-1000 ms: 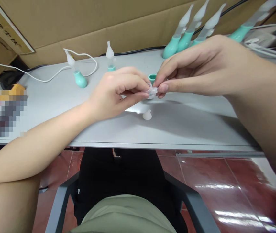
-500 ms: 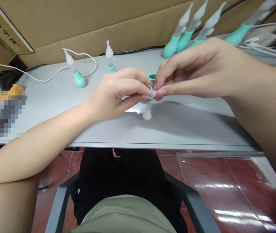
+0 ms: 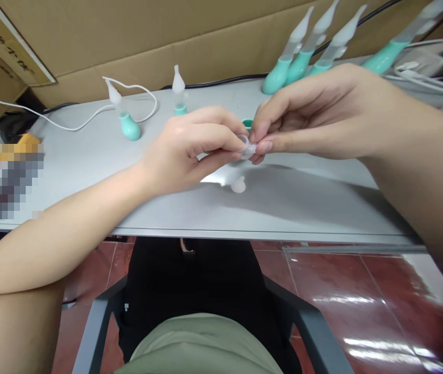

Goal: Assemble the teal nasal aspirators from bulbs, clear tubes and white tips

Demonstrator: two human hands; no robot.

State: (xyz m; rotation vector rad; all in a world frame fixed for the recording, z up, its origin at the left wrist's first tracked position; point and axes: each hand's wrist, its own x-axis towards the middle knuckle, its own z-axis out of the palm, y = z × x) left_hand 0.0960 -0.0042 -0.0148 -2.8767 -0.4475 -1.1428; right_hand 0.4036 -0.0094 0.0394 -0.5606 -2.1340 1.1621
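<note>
Teal-bulbed droppers (image 3: 129,125) number six behind two hands (image 3: 198,148) (image 3: 318,117) pinching one clear piece (image 3: 249,150)

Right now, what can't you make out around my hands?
In the head view:
- Clear piece: partly covered by the left hand and right hand.
- Teal piece: lower part behind the hands.
- Rightmost teal bottle: tip cut off by the top edge.
</note>
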